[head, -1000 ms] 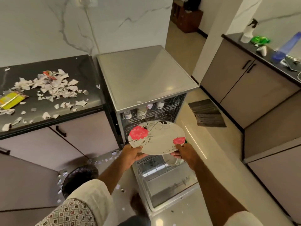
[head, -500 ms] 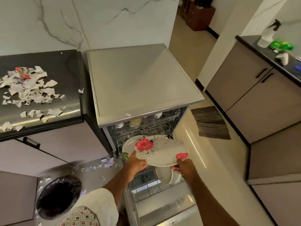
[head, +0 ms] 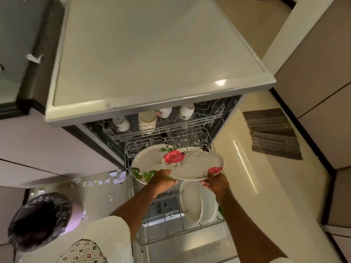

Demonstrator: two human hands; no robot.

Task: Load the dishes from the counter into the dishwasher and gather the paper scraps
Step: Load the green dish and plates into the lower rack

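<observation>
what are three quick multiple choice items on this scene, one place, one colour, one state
1. Where is the black-lined bin?
A) on the floor, left of the dishwasher
B) on the dishwasher top
C) inside a rack

2. What colour is the big flower on the held plate?
A) blue
B) red
C) yellow

3. What state is the lower rack in?
A) pushed in, empty
B) taken out altogether
C) pulled out, white plates standing in it

Answers: 1 A, it stands low beside the machine; 2 B, the bloom is pinkish red; 3 C, it juts forward with plates upright.
</observation>
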